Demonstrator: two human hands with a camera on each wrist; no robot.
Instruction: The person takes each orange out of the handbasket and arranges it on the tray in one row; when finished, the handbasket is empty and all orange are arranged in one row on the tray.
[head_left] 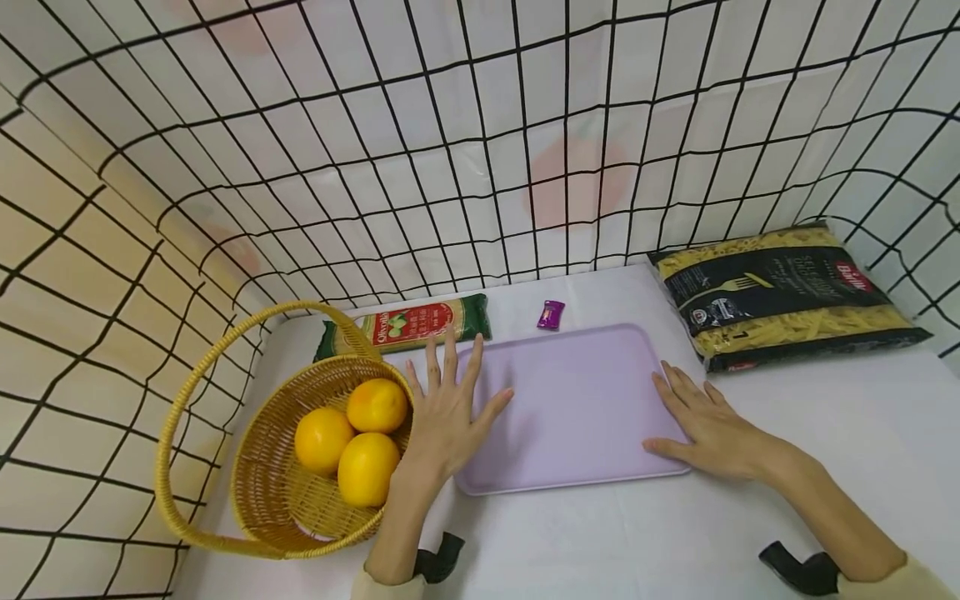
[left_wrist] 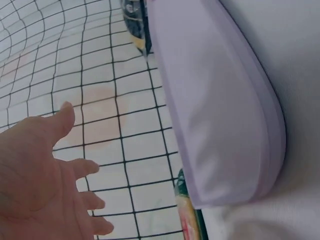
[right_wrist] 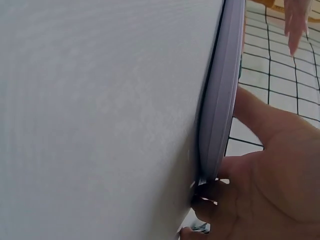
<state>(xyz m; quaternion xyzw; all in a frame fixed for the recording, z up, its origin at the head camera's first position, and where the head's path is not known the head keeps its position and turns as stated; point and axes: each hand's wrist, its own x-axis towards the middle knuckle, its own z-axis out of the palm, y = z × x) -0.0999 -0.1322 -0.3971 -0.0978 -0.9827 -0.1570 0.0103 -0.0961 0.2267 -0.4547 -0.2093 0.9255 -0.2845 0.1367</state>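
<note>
A pale purple tray [head_left: 570, 408] lies flat on the white tabletop, also visible in the left wrist view as a tray [left_wrist: 215, 100] with a rounded corner. Above its left edge, my left hand [head_left: 448, 421] spreads its fingers, holding nothing. In the left wrist view that left hand [left_wrist: 40, 180] shows its palm, apart from the tray. My right hand [head_left: 708, 433] is at the tray's right edge, fingers extended and thumb reaching over the rim. The right wrist view has the right hand [right_wrist: 275, 165] against the tray's side [right_wrist: 220, 100]; its fingertips are partly hidden.
A yellow wicker basket [head_left: 258, 467] with three orange fruits [head_left: 367, 467] stands left. Behind the tray lie an Olivoila noodle packet [head_left: 412, 325] and a small purple wrapped sweet [head_left: 551, 315]. A large pasta bag [head_left: 783, 296] sits at back right. Black wire mesh [head_left: 487, 167] encloses the table.
</note>
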